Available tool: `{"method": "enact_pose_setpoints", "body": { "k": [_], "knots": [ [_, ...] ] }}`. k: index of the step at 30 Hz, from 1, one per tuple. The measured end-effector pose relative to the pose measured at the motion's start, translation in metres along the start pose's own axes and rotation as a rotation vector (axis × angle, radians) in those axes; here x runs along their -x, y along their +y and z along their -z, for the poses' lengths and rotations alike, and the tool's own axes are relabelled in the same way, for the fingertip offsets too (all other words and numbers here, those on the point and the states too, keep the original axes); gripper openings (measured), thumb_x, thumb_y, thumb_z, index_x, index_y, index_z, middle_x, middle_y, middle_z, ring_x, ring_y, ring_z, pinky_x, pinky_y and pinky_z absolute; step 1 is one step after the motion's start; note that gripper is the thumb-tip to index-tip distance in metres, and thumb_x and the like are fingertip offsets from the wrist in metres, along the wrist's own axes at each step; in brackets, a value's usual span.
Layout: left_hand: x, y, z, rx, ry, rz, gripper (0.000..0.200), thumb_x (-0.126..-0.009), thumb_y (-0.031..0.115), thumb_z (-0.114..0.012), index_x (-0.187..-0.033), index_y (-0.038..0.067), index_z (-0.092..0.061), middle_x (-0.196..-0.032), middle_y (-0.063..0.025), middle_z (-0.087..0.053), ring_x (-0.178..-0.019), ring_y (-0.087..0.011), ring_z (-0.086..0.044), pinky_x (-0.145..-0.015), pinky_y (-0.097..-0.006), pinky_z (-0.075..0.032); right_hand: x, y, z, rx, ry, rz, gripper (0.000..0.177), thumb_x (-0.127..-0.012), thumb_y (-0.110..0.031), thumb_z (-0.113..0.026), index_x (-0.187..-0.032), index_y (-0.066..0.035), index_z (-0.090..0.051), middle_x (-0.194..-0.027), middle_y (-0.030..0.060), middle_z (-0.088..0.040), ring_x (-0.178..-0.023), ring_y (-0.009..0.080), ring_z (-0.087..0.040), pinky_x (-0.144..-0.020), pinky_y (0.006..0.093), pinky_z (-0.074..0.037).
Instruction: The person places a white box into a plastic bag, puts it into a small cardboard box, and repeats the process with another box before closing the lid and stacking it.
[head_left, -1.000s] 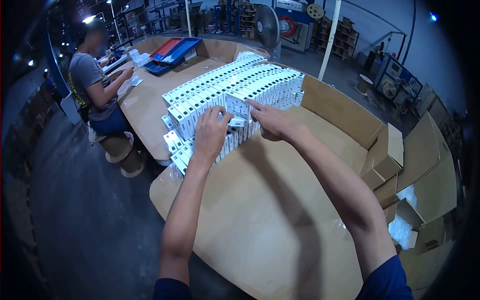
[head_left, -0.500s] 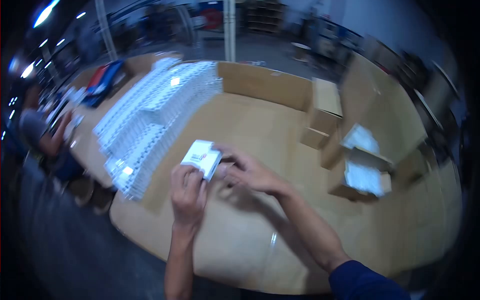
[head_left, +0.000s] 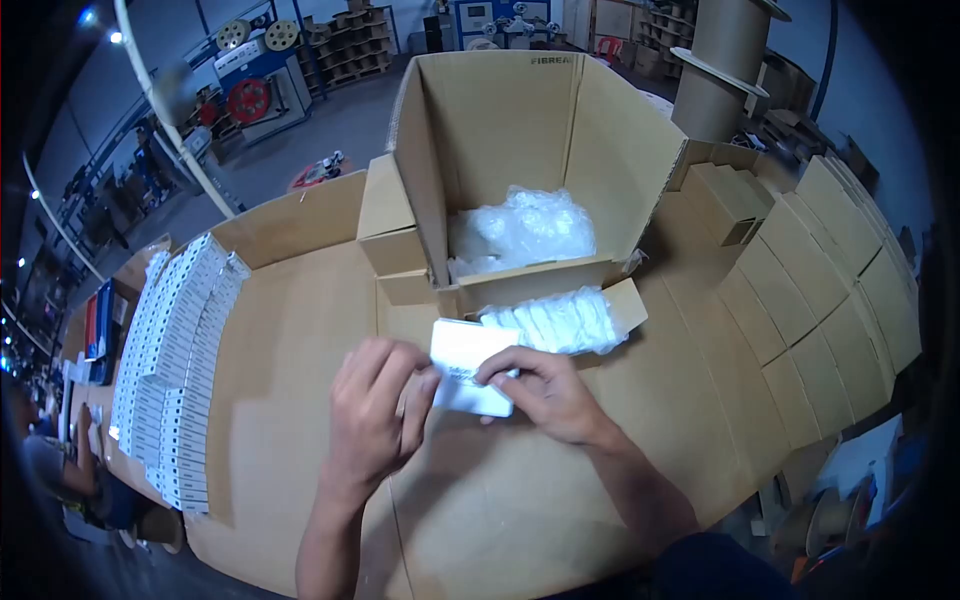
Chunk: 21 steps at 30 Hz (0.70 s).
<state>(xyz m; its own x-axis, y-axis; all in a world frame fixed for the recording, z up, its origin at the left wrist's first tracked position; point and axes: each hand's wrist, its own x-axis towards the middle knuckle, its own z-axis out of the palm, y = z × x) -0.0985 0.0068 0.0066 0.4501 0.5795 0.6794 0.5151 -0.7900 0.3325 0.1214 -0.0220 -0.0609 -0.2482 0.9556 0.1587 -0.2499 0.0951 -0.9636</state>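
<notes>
Box (head_left: 468, 378), small and white, is held at both ends: the grip of left hand (head_left: 375, 410) and right hand (head_left: 545, 395) is clamped on it, just before the open carton (head_left: 520, 140). It has been carried off the stacked rows (head_left: 175, 370), now well left of the carton; the pick looks done.

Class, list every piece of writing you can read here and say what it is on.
"FIBREA": top edge of the open carton, rest unclear.
Print on the small white box between left hand and right hand: too blurred.
Marks on the stacked white boxes: too small.
</notes>
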Motion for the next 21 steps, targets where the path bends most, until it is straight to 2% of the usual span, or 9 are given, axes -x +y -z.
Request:
{"method": "enact_pose_setpoints", "body": {
  "k": [2, 3, 4, 6, 9, 13, 15, 16, 21],
  "knots": [
    [-0.055, 0.0, -0.029, 0.044, 0.03, 0.023, 0.008, -0.094, 0.006, -0.066, -0.093, 0.0, -0.062, -0.089, -0.0163, -0.062, -0.08, -0.0376, -0.06, -0.072, -0.0464, -0.048, 0.001, -0.024, 0.031, 0.072, 0.132, 0.098, 0.017, -0.103, 0.001, -0.054, -0.113, 0.004, -0.067, -0.109, 0.0068, -0.063, -0.095, 0.0122, -0.065, -0.079, 0.0274, -0.062],
    [-0.085, -0.002, -0.043, -0.012, 0.038, 0.006, 0.012, -0.099, 0.006, -0.06, -0.093, -0.004, -0.06, -0.081, -0.0178, -0.058, -0.07, -0.0332, -0.059, -0.065, -0.0418, -0.046, -0.003, -0.039, 0.048, 0.1, 0.181, 0.109, 0.016, -0.102, 0.002, -0.054, -0.112, 0.004, -0.067, -0.107, 0.007, -0.064, -0.094, 0.0122, -0.065, -0.08, 0.027, -0.06],
    [-0.112, -0.014, -0.061, 0.012, 0.032, 0.005, 0.015, -0.099, 0.009, -0.062, -0.091, -0.004, -0.059, -0.078, -0.0193, -0.056, -0.068, -0.0346, -0.057, -0.065, -0.0431, -0.045, -0.011, -0.047, 0.067, 0.266, 0.224, 0.222, 0.016, -0.101, 0.003, -0.055, -0.109, 0.004, -0.068, -0.106, 0.0076, -0.064, -0.093, 0.0128, -0.065, -0.08, 0.0276, -0.058],
    [-0.158, -0.042, -0.094, -0.043, -0.202, 0.175, 0.018, -0.095, 0.013, -0.067, -0.099, -0.004, -0.07, -0.085, -0.0237, -0.069, -0.08, -0.0378, -0.07, -0.072, -0.0432, -0.053, -0.03, -0.064, 0.096, 0.514, 0.329, 0.365, 0.015, -0.098, 0.004, -0.057, -0.102, 0.003, -0.071, -0.098, 0.0086, -0.067, -0.088, 0.0135, -0.064, -0.079, 0.0291, -0.052],
    [-0.207, -0.076, -0.15, -0.147, -0.619, 0.361, 0.027, -0.092, 0.019, -0.071, -0.11, -0.001, -0.075, -0.098, -0.0241, -0.075, -0.094, -0.0391, -0.073, -0.084, -0.0452, -0.057, -0.066, -0.082, 0.131, 0.807, 0.404, 0.453, 0.018, -0.095, 0.002, -0.055, -0.099, 0.0, -0.073, -0.091, 0.0136, -0.067, -0.082, 0.0203, -0.066, -0.076, 0.0312, -0.052],
    [-0.225, -0.127, -0.231, -0.476, -1.048, 0.254, 0.032, -0.092, 0.028, -0.075, -0.114, 0.004, -0.076, -0.101, -0.0184, -0.076, -0.087, -0.0341, -0.075, -0.082, -0.0416, -0.061, -0.12, -0.089, 0.17, 1.018, 0.375, 0.433, 0.022, -0.093, 0.001, -0.054, -0.097, 0.0, -0.075, -0.09, 0.0187, -0.068, -0.084, 0.0304, -0.067, -0.08, 0.0385, -0.053],
    [-0.227, -0.13, -0.244, -0.352, -1.071, 0.471, 0.035, -0.086, 0.028, -0.082, -0.11, 0.003, -0.078, -0.103, -0.0181, -0.077, -0.09, -0.0339, -0.075, -0.082, -0.0409, -0.061, -0.144, -0.082, 0.184, 1.041, 0.358, 0.467, 0.022, -0.092, 0.0, -0.054, -0.096, 0.0, -0.075, -0.092, 0.0204, -0.068, -0.087, 0.0343, -0.067, -0.082, 0.0427, -0.053],
    [-0.23, -0.13, -0.247, -0.288, -1.075, 0.576, 0.036, -0.082, 0.028, -0.085, -0.108, 0.003, -0.078, -0.103, -0.0179, -0.077, -0.092, -0.0338, -0.075, -0.082, -0.0406, -0.061, -0.15, -0.084, 0.188, 1.146, 0.349, 0.419, 0.02, -0.092, 0.002, -0.057, -0.099, -0.002, -0.076, -0.096, 0.0165, -0.069, -0.089, 0.0287, -0.069, -0.083, 0.0387, -0.054],
    [-0.222, -0.178, -0.275, -0.107, -1.005, 0.619, 0.025, -0.075, 0.012, -0.086, -0.099, 0.004, -0.081, -0.095, -0.0137, -0.078, -0.074, -0.0233, -0.075, -0.065, -0.036, -0.061, -0.171, -0.067, 0.2, 1.141, 0.32, 0.396, 0.019, -0.091, 0.0, -0.058, -0.098, -0.002, -0.076, -0.093, 0.0168, -0.069, -0.089, 0.0305, -0.068, -0.085, 0.0415, -0.053]
  ]
}}
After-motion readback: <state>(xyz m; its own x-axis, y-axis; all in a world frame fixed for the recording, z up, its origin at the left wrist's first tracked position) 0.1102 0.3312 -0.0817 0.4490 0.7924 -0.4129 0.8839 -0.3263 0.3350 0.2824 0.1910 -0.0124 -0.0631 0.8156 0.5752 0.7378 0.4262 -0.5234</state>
